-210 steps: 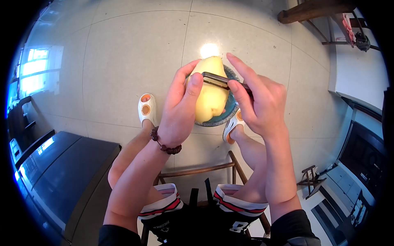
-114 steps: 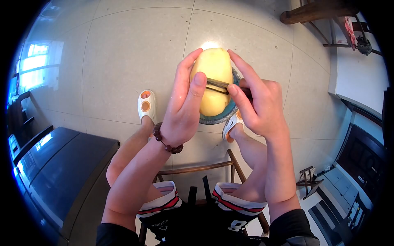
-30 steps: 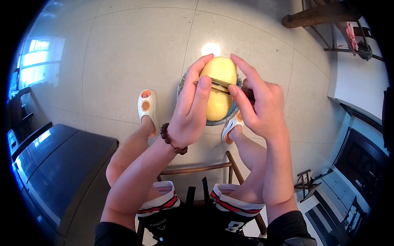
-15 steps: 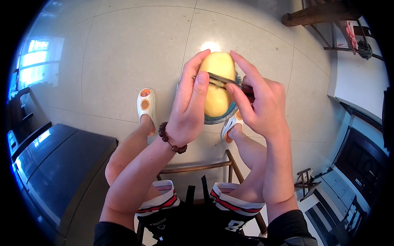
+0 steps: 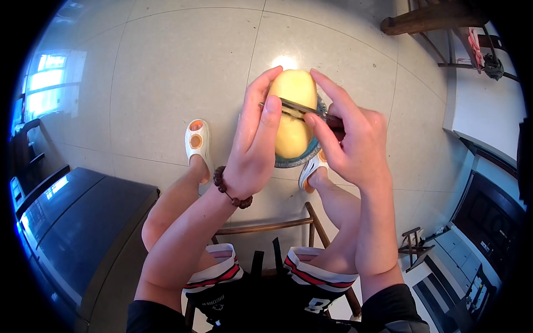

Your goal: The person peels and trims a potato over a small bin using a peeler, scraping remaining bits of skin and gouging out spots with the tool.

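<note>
A large peeled yellow potato (image 5: pixel 292 137) is held upright between my hands, over a blue-green basin (image 5: pixel 295 162) that it partly covers. My left hand (image 5: pixel 256 136) is wrapped along the potato's left side, its thumb near the middle. In my right hand (image 5: pixel 358 139) is a peeler (image 5: pixel 297 105) with a dark handle. The peeler's slotted metal blade lies across the potato's middle, its tip close to my left thumb. My right index finger reaches the potato's top end. What lies inside the basin is mostly hidden.
White clogs (image 5: pixel 197 143) on my feet stand on the tiled floor (image 5: pixel 183 72), either side of the basin. The wooden bar of a stool (image 5: pixel 264 227) is between my legs. A dark, glossy box-like piece (image 5: pixel 94 216) is at left; wooden furniture (image 5: pixel 427 21) stands at upper right.
The potato and my left hand have shifted very slightly to the left. The peeler stays across the potato's middle, in nearly the same place.
</note>
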A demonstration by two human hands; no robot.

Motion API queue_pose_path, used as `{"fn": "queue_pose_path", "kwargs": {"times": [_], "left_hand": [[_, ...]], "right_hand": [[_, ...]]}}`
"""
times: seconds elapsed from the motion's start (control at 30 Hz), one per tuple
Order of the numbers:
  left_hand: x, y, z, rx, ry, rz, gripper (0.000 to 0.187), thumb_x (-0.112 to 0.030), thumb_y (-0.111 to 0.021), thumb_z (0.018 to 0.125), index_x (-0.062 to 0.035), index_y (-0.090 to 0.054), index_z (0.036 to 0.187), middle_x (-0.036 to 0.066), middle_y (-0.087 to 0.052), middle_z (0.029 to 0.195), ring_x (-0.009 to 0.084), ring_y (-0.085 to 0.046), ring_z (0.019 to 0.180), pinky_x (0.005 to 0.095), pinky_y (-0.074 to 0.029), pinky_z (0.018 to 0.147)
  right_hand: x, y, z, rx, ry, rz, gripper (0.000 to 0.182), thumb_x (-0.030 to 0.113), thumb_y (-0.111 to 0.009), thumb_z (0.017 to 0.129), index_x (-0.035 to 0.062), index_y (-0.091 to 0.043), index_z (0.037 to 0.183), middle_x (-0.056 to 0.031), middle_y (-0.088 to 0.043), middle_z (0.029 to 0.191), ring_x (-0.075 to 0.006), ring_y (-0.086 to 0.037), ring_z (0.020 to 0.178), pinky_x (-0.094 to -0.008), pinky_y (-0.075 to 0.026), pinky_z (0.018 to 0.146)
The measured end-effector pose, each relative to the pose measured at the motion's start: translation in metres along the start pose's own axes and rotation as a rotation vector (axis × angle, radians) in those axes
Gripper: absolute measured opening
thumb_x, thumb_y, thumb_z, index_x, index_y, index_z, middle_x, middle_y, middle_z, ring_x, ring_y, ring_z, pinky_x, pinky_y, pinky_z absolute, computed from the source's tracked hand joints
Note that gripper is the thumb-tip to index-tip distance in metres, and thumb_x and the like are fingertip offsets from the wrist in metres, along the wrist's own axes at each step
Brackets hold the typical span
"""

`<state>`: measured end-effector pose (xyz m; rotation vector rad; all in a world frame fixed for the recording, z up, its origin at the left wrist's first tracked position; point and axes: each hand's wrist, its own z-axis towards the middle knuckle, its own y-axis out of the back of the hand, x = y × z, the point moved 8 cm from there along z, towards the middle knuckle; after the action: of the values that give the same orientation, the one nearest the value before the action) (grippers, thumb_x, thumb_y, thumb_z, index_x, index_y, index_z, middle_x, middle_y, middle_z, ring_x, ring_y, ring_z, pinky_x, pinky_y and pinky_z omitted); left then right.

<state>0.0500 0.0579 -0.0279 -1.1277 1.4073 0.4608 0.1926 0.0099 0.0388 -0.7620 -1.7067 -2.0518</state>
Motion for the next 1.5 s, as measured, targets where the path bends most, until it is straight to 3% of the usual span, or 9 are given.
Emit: {"fn": "queue_pose_path", "kwargs": {"times": [0.4, 0.9, 1.27, 1.5], "left_hand": [[-0.003, -0.001, 0.000, -0.006, -0.037, -0.052, 0.047, -0.024, -0.036, 0.117, 0.0000, -0.035, 0.158, 0.015, -0.052, 0.147, 0.0183, -0.051, 0.132, 0.0348, -0.041, 0.114], [-0.001, 0.002, 0.001, -0.031, -0.009, -0.064, 0.045, -0.027, -0.038, 0.118, -0.0017, -0.038, 0.155, 0.014, -0.056, 0.141, 0.0148, -0.056, 0.121, 0.0319, -0.047, 0.105], [0.004, 0.004, -0.001, -0.067, 0.051, -0.068, 0.043, -0.033, -0.037, 0.118, -0.0066, -0.039, 0.153, 0.010, -0.058, 0.122, 0.0116, -0.056, 0.107, 0.0294, -0.049, 0.094], [0.005, 0.003, 0.000, -0.064, 0.050, -0.084, 0.042, -0.032, -0.038, 0.118, -0.0069, -0.039, 0.152, 0.009, -0.058, 0.121, 0.0107, -0.057, 0.105, 0.0281, -0.050, 0.092]], "right_hand": [[0.000, -0.002, 0.000, -0.004, -0.006, 0.033, 0.056, 0.025, -0.080, 0.089, 0.0106, -0.066, 0.142, -0.0070, -0.065, 0.059, -0.0241, -0.064, 0.049, -0.0346, -0.049, 0.051], [0.004, -0.002, 0.000, -0.040, 0.015, -0.025, 0.049, 0.029, -0.080, 0.091, 0.0118, -0.070, 0.135, -0.0057, -0.065, 0.060, -0.0233, -0.063, 0.049, -0.0356, -0.048, 0.049], [0.009, -0.001, 0.000, -0.094, 0.066, -0.009, 0.040, 0.025, -0.080, 0.091, 0.0109, -0.075, 0.128, -0.0048, -0.062, 0.058, -0.0212, -0.060, 0.048, -0.0341, -0.046, 0.049], [0.010, 0.001, -0.001, -0.095, 0.074, -0.030, 0.038, 0.025, -0.080, 0.091, 0.0106, -0.077, 0.126, -0.0052, -0.061, 0.058, -0.0215, -0.059, 0.048, -0.0345, -0.046, 0.049]]}}
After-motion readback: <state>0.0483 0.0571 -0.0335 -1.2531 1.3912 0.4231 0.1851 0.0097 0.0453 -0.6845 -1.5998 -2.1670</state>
